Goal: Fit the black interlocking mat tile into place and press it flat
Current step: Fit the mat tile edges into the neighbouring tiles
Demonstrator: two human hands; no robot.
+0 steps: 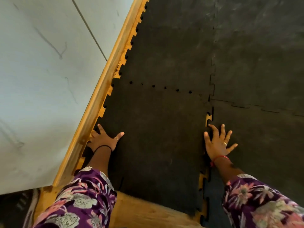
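Observation:
The black interlocking mat tile (156, 137) lies on the wooden floor in the lower middle, its far edge meshed with the tile beyond, small holes showing along that seam. My left hand (105, 137) rests flat, fingers spread, on the tile's left edge by the baseboard. My right hand (218, 142) lies flat with fingers spread over the right seam, where the teeth meet the neighbouring tile (263, 145). Yellow floor shows through gaps in that seam above and below my right hand.
A white wall (41, 79) with a wooden baseboard (98, 99) runs along the left. More black tiles (246, 46) cover the floor ahead and to the right. Bare wooden floor (148, 214) shows at the near edge. Purple floral sleeves cover both forearms.

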